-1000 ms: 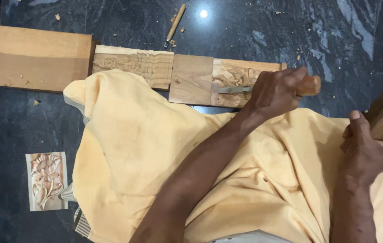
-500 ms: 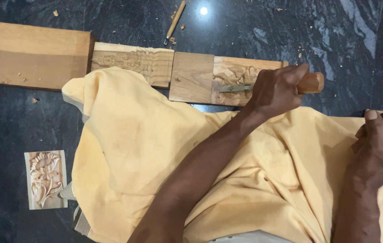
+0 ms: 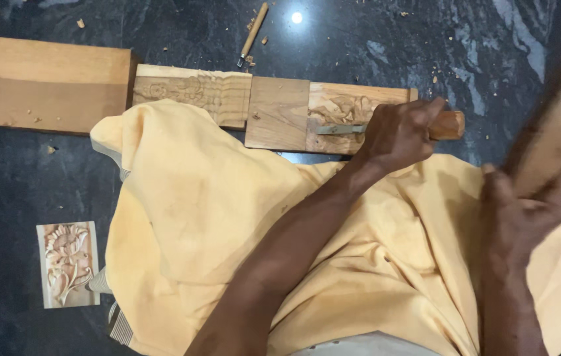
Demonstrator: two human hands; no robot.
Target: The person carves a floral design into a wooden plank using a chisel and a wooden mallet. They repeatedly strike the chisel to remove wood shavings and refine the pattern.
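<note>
My left hand [image 3: 396, 132] grips a wood-handled chisel [image 3: 448, 125] whose metal blade lies flat on a partly carved wooden plank [image 3: 277, 112] on the dark stone floor. The blade tip rests on a carved floral relief at the plank's right part. My right hand [image 3: 518, 217] is wrapped around a wooden mallet [image 3: 557, 125], raised and blurred at the right edge, to the right of the chisel handle. Yellow cloth [image 3: 195, 211] covers my lap beneath both arms and overlaps the plank's near edge.
A plain wide board [image 3: 43, 82] lies at the far left, touching the carved plank. A second small chisel [image 3: 253, 33] rests on the floor behind the plank among wood chips. A small finished floral carving [image 3: 67, 264] lies on the floor at lower left.
My right hand has swung the mallet upward and toward the chisel; it is now blurred. My left hand holds the chisel in the same spot on the plank.
</note>
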